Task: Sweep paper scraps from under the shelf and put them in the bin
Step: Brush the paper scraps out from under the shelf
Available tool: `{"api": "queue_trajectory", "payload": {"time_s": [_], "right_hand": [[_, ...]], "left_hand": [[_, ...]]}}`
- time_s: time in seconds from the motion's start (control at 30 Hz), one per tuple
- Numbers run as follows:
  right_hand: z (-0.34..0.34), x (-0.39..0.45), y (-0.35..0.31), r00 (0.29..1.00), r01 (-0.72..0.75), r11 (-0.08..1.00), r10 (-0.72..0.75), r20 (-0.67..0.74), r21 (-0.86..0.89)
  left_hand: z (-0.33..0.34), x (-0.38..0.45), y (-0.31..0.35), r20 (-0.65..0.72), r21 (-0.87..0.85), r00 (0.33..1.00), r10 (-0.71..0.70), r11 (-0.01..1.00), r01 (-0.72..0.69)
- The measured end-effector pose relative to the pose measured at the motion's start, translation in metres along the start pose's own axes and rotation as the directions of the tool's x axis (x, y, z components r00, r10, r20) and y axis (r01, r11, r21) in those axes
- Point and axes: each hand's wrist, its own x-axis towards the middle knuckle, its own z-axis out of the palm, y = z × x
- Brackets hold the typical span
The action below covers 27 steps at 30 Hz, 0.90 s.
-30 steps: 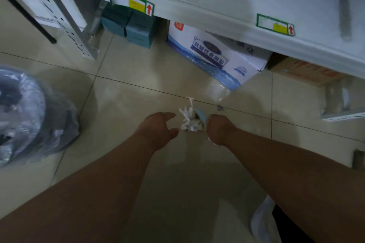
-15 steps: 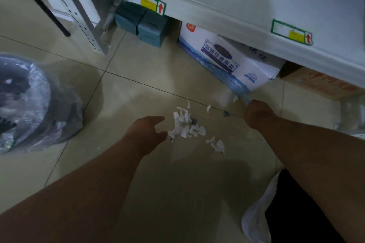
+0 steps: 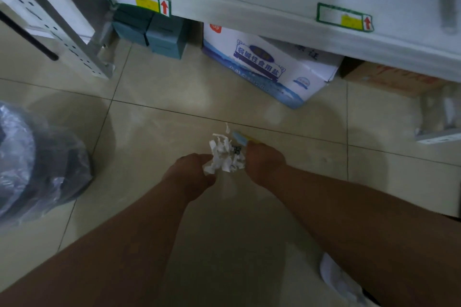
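A bunch of white paper scraps [image 3: 223, 154] lies on the tiled floor, squeezed between my two hands. My left hand [image 3: 192, 173] is cupped against the pile's left side, thumb and fingers curled around its edge without closing on it. My right hand [image 3: 264, 162] presses in from the right, gripping a small blue and yellow tool [image 3: 239, 138] whose tip sticks out above the scraps. The bin [image 3: 32, 164], dark with a clear plastic liner, stands on the floor at the far left. The white shelf [image 3: 249, 0] runs across the top.
Under the shelf sit teal boxes [image 3: 154, 30], a blue and white carton [image 3: 269, 67] and a brown carton [image 3: 394, 80]. A perforated shelf upright [image 3: 67, 40] stands at the upper left. White cloth [image 3: 336, 279] shows at the bottom right.
My right hand came back left from near the carton, sweeping the scattered scraps into a tight bunch against my left hand, which stayed in place.
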Motion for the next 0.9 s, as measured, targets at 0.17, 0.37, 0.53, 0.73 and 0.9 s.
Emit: {"api": "queue_trajectory", "payload": {"time_s": [0.17,0.37,0.53,0.73,0.9], "right_hand": [[-0.005,-0.028,0.028,0.997,0.018,0.997,-0.023,-0.075,-0.070],[-0.027,-0.051,0.136,0.931,-0.302,0.953,0.298,-0.210,0.014],[-0.036,-0.061,0.190,0.847,-0.520,0.847,0.528,-0.066,0.114],[-0.007,-0.063,0.168,0.903,-0.431,0.895,0.426,0.062,0.115],[0.025,-0.074,0.086,0.975,-0.218,0.967,0.212,0.061,0.134]], "left_hand": [[-0.002,0.004,0.004,0.051,0.089,0.998,0.035,0.995,-0.040],[0.012,0.003,0.020,0.073,0.129,0.992,0.107,0.985,-0.116],[0.021,0.004,0.013,0.098,0.173,0.993,0.071,0.981,-0.088],[0.037,0.009,0.025,0.155,0.226,0.986,0.060,0.970,-0.095],[0.042,0.012,0.039,0.186,0.270,0.979,0.087,0.953,-0.136]]}}
